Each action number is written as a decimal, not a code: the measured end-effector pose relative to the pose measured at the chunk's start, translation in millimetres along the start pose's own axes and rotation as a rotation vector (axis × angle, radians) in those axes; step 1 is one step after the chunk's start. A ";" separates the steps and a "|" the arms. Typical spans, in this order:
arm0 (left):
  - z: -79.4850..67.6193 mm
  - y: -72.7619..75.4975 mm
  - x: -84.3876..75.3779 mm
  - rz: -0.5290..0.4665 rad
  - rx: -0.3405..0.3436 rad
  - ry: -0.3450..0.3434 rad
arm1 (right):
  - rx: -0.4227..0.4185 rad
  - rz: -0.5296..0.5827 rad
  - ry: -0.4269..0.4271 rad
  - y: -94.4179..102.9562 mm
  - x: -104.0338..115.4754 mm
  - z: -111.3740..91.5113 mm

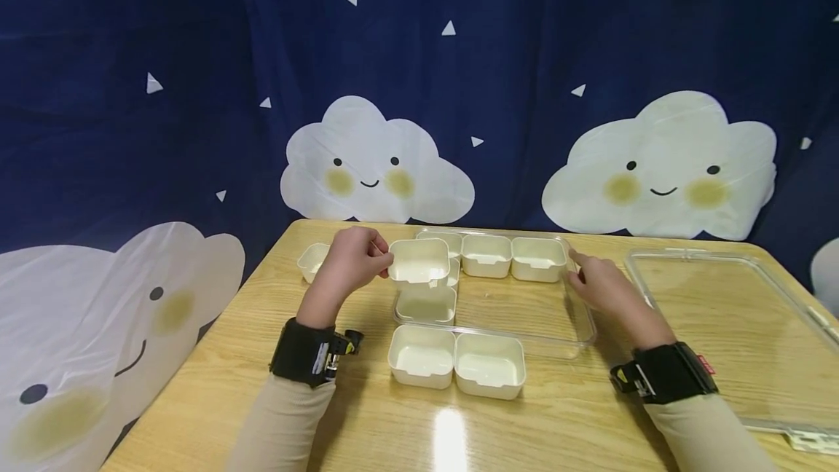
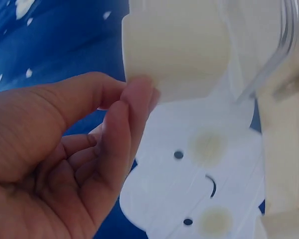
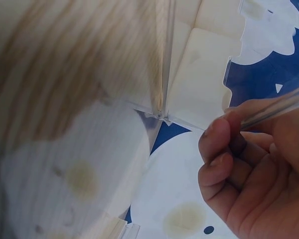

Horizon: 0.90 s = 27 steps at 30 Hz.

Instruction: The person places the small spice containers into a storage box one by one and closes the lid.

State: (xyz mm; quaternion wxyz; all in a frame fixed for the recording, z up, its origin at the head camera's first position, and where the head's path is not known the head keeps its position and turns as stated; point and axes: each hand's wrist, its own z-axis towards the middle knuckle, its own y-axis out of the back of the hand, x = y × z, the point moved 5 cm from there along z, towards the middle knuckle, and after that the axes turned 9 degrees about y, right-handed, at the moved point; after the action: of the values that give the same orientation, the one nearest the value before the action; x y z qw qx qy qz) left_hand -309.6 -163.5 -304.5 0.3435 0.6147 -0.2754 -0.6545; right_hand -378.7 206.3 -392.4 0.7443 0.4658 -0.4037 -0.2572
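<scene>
My left hand (image 1: 352, 259) pinches the side of a small cream plastic box (image 1: 419, 262) between thumb and fingers. In the left wrist view the fingertips sit at the edge of this box (image 2: 174, 55). It is held above the left part of a clear, shallow bin (image 1: 524, 341), over other cream boxes. Inside the bin, two boxes stand along the back, one of them at the right corner (image 1: 537, 257), and one at the front left (image 1: 426, 306); others are partly hidden. With curled fingers my right hand (image 1: 608, 286) grips the bin's right rim (image 3: 279, 105).
Two more cream boxes, a left one (image 1: 422, 357) and a right one (image 1: 490, 366), stand side by side before the bin. Another box (image 1: 312, 262) is partly behind my left hand. At the right lies a clear lid-like frame (image 1: 780, 290). A dark curtain (image 1: 511, 57) hangs behind the table.
</scene>
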 end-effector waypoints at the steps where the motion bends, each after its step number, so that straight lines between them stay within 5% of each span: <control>1: 0.8 -3.5 -2.8 0.001 0.005 -0.005 | -0.001 0.002 -0.003 -0.1 0.1 -0.3; 19: 16.7 -37.1 -38.1 0.022 0.075 -0.048 | -0.058 -0.021 -0.020 -1.1 2.7 -3.5; 27: 31.3 -53.6 -62.1 0.167 0.077 -0.097 | -0.054 -0.012 -0.040 -0.4 1.3 -6.3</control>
State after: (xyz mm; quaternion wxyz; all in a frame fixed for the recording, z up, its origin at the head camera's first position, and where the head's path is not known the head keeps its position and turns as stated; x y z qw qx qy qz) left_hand -346.1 -83.7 -305.3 0.3593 0.5701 -0.3667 -0.6414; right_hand -372.7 208.2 -393.8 0.7467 0.4427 -0.4086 -0.2818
